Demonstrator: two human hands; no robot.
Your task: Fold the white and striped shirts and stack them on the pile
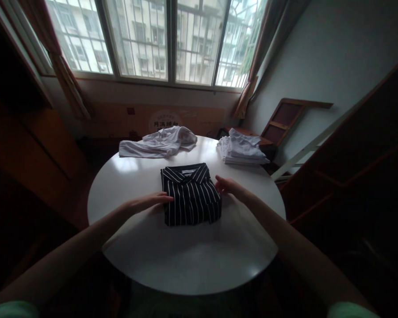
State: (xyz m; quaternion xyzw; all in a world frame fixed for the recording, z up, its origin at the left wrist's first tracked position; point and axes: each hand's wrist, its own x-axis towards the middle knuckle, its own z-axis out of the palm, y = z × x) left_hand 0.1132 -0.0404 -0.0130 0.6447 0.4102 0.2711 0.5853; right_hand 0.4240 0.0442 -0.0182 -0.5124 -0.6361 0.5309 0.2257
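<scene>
Wears light green sleeves (13, 310), partly cut off at the lower corners, and holds both bare forearms (69, 251) out over a round white table (185, 269). Has a folded black shirt (192, 203) with white stripes lying flat near the middle of the tabletop, between the two hands, with the collar (175, 176) on the far side. Extends the left hand (151, 200) with fingers straight, tips overlapping the shirt's left edge; cannot tell whether pressing on the cloth or just above it. Holds the right hand (226, 185) just beside the right edge, fingers loosely bent and apart; cannot tell whether touching. Grips the shirt with neither hand. Faces, beyond the collar, a loosely bunched white garment (172, 143) at the far left of the table and, well apart from it, a stack of folded white garments (242, 152) at the far right. Looks past these to a tan panel (112, 117) with a printed pale circle, a wooden frame with dark panels (281, 119), curtains (58, 57) and a barred window (171, 44) facing a pale building (139, 33).
</scene>
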